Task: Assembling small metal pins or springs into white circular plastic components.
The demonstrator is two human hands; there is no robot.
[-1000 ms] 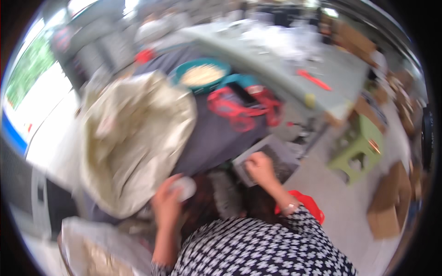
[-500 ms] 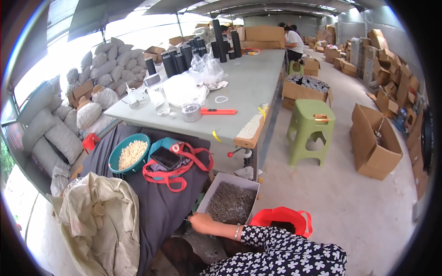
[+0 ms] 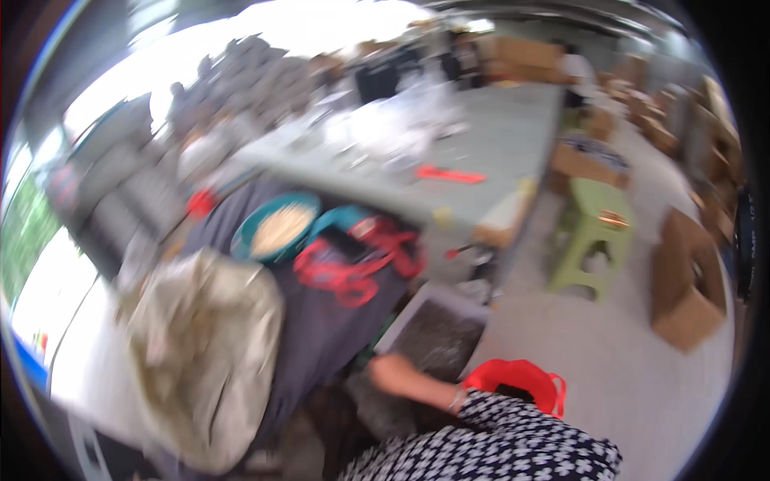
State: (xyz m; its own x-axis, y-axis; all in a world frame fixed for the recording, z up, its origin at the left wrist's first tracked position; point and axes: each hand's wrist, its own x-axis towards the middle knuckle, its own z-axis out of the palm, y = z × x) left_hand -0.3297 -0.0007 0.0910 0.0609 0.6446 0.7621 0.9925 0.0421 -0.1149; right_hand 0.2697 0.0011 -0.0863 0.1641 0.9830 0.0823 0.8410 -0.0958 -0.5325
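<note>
My right hand [image 3: 391,375] reaches in from the lower right, in a black sleeve with a white flower print and a bracelet at the wrist. It is beside the near left corner of a pale rectangular bin [image 3: 415,305] that holds grey-brown loose material. The picture is smeared, and the fingers cannot be made out. Just right of the forearm stands a red tub [image 3: 491,373] with dark contents. My left hand does not show.
Left of my hand are a beige woven sack [image 3: 257,345], a teal bowl [image 3: 243,240] of pale pieces and a red-and-teal bag [image 3: 365,290] on dark cloth. Ahead stands a long table [image 3: 513,120]. A green stool [image 3: 597,196] and cardboard box [image 3: 682,317] stand right.
The view has swung to the left and blurred, so the scene sits farther right in the picture. My right hand stays beside the bin; its fingers, partly visible before, are now smeared.
</note>
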